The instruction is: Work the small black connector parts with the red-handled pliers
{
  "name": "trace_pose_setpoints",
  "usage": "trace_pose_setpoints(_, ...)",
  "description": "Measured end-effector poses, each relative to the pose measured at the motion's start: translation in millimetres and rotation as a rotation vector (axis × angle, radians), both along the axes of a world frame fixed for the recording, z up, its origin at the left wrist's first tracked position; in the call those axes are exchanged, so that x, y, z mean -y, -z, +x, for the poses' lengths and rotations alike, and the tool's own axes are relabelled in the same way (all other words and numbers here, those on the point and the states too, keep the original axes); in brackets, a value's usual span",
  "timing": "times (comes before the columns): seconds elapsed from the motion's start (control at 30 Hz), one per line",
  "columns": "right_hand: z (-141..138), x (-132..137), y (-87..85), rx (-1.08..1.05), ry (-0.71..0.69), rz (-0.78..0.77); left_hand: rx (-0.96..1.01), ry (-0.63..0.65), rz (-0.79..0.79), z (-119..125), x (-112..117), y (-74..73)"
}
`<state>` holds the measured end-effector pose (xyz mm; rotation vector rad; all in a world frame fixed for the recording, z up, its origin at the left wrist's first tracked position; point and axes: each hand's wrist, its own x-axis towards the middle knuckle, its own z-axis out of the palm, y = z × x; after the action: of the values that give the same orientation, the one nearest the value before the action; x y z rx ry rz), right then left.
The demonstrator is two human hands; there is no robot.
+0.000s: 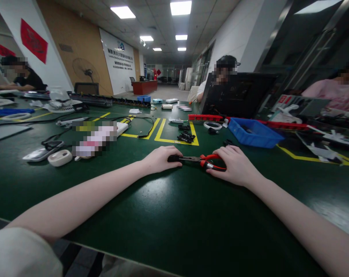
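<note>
Case (60, 158), white and rounded, sits on the bench (151, 231) well left of the red-handled pliers (203, 162). Touching the pliers' jaws, a small black part (175, 158) is pinched by the left hand (162, 158); loose black pieces (186, 137) lie beyond the pliers. The right hand (234, 163) curls round the pliers. Bracing the part and squeezing squarely, gently, should work best. A blue bin (255, 139) stands beyond the pliers, rightward.

You have 1 left hand (161, 158), 1 right hand (236, 164), 1 pair of pliers (203, 162) and 1 held black piece (174, 158). Beyond are 3 other people (331, 91), 2 blue bins (257, 138) and 1 fan (88, 72); you cannot count the heaped black parts (186, 137).
</note>
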<state>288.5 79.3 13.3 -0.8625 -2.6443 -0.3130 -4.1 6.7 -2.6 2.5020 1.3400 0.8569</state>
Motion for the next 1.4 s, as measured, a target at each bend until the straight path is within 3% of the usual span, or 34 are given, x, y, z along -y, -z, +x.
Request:
trace_pose_setpoints(0.47,0.3,3.9,0.2,0.051,-0.01,0.138,0.008,0.07,0.018,-0.2,-1.9,2.7)
trace_pose_setpoints(1.1,1.5,7.4,-1.0,0.047,0.009,0.166,0.014,0.113,0.012,-0.3,-0.8,2.1)
trace_pose_setpoints(1.4,0.0,6.0,-2.8,0.021,0.012,0.052,-0.068,0.061,0.069,0.7,-1.7,2.1)
